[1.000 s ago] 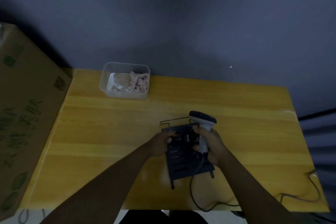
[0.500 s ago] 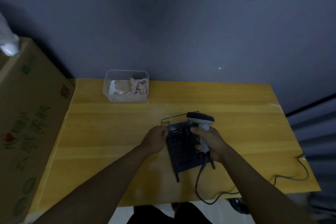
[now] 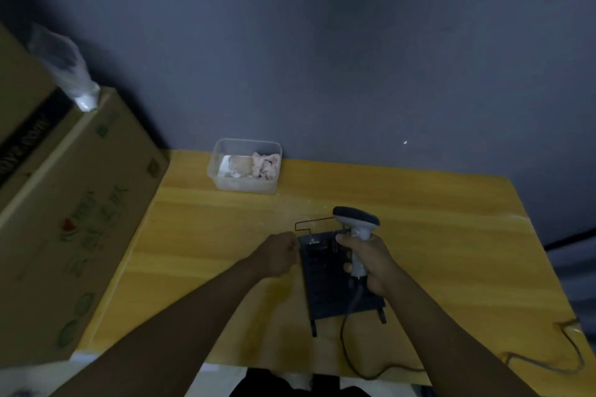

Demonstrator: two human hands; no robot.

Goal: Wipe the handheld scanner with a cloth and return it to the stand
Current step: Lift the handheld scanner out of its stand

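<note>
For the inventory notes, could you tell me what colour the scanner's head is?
Dark grey, almost black, on a light grey handle; the scanner shows in the head view.

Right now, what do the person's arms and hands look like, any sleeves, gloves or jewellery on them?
Both arms are bare all the way to the bottom edge of the picture, with no sleeve showing. The left hand and the right hand wear no gloves. No watch, bracelet or ring can be made out, though the dim light could hide something small.
</note>
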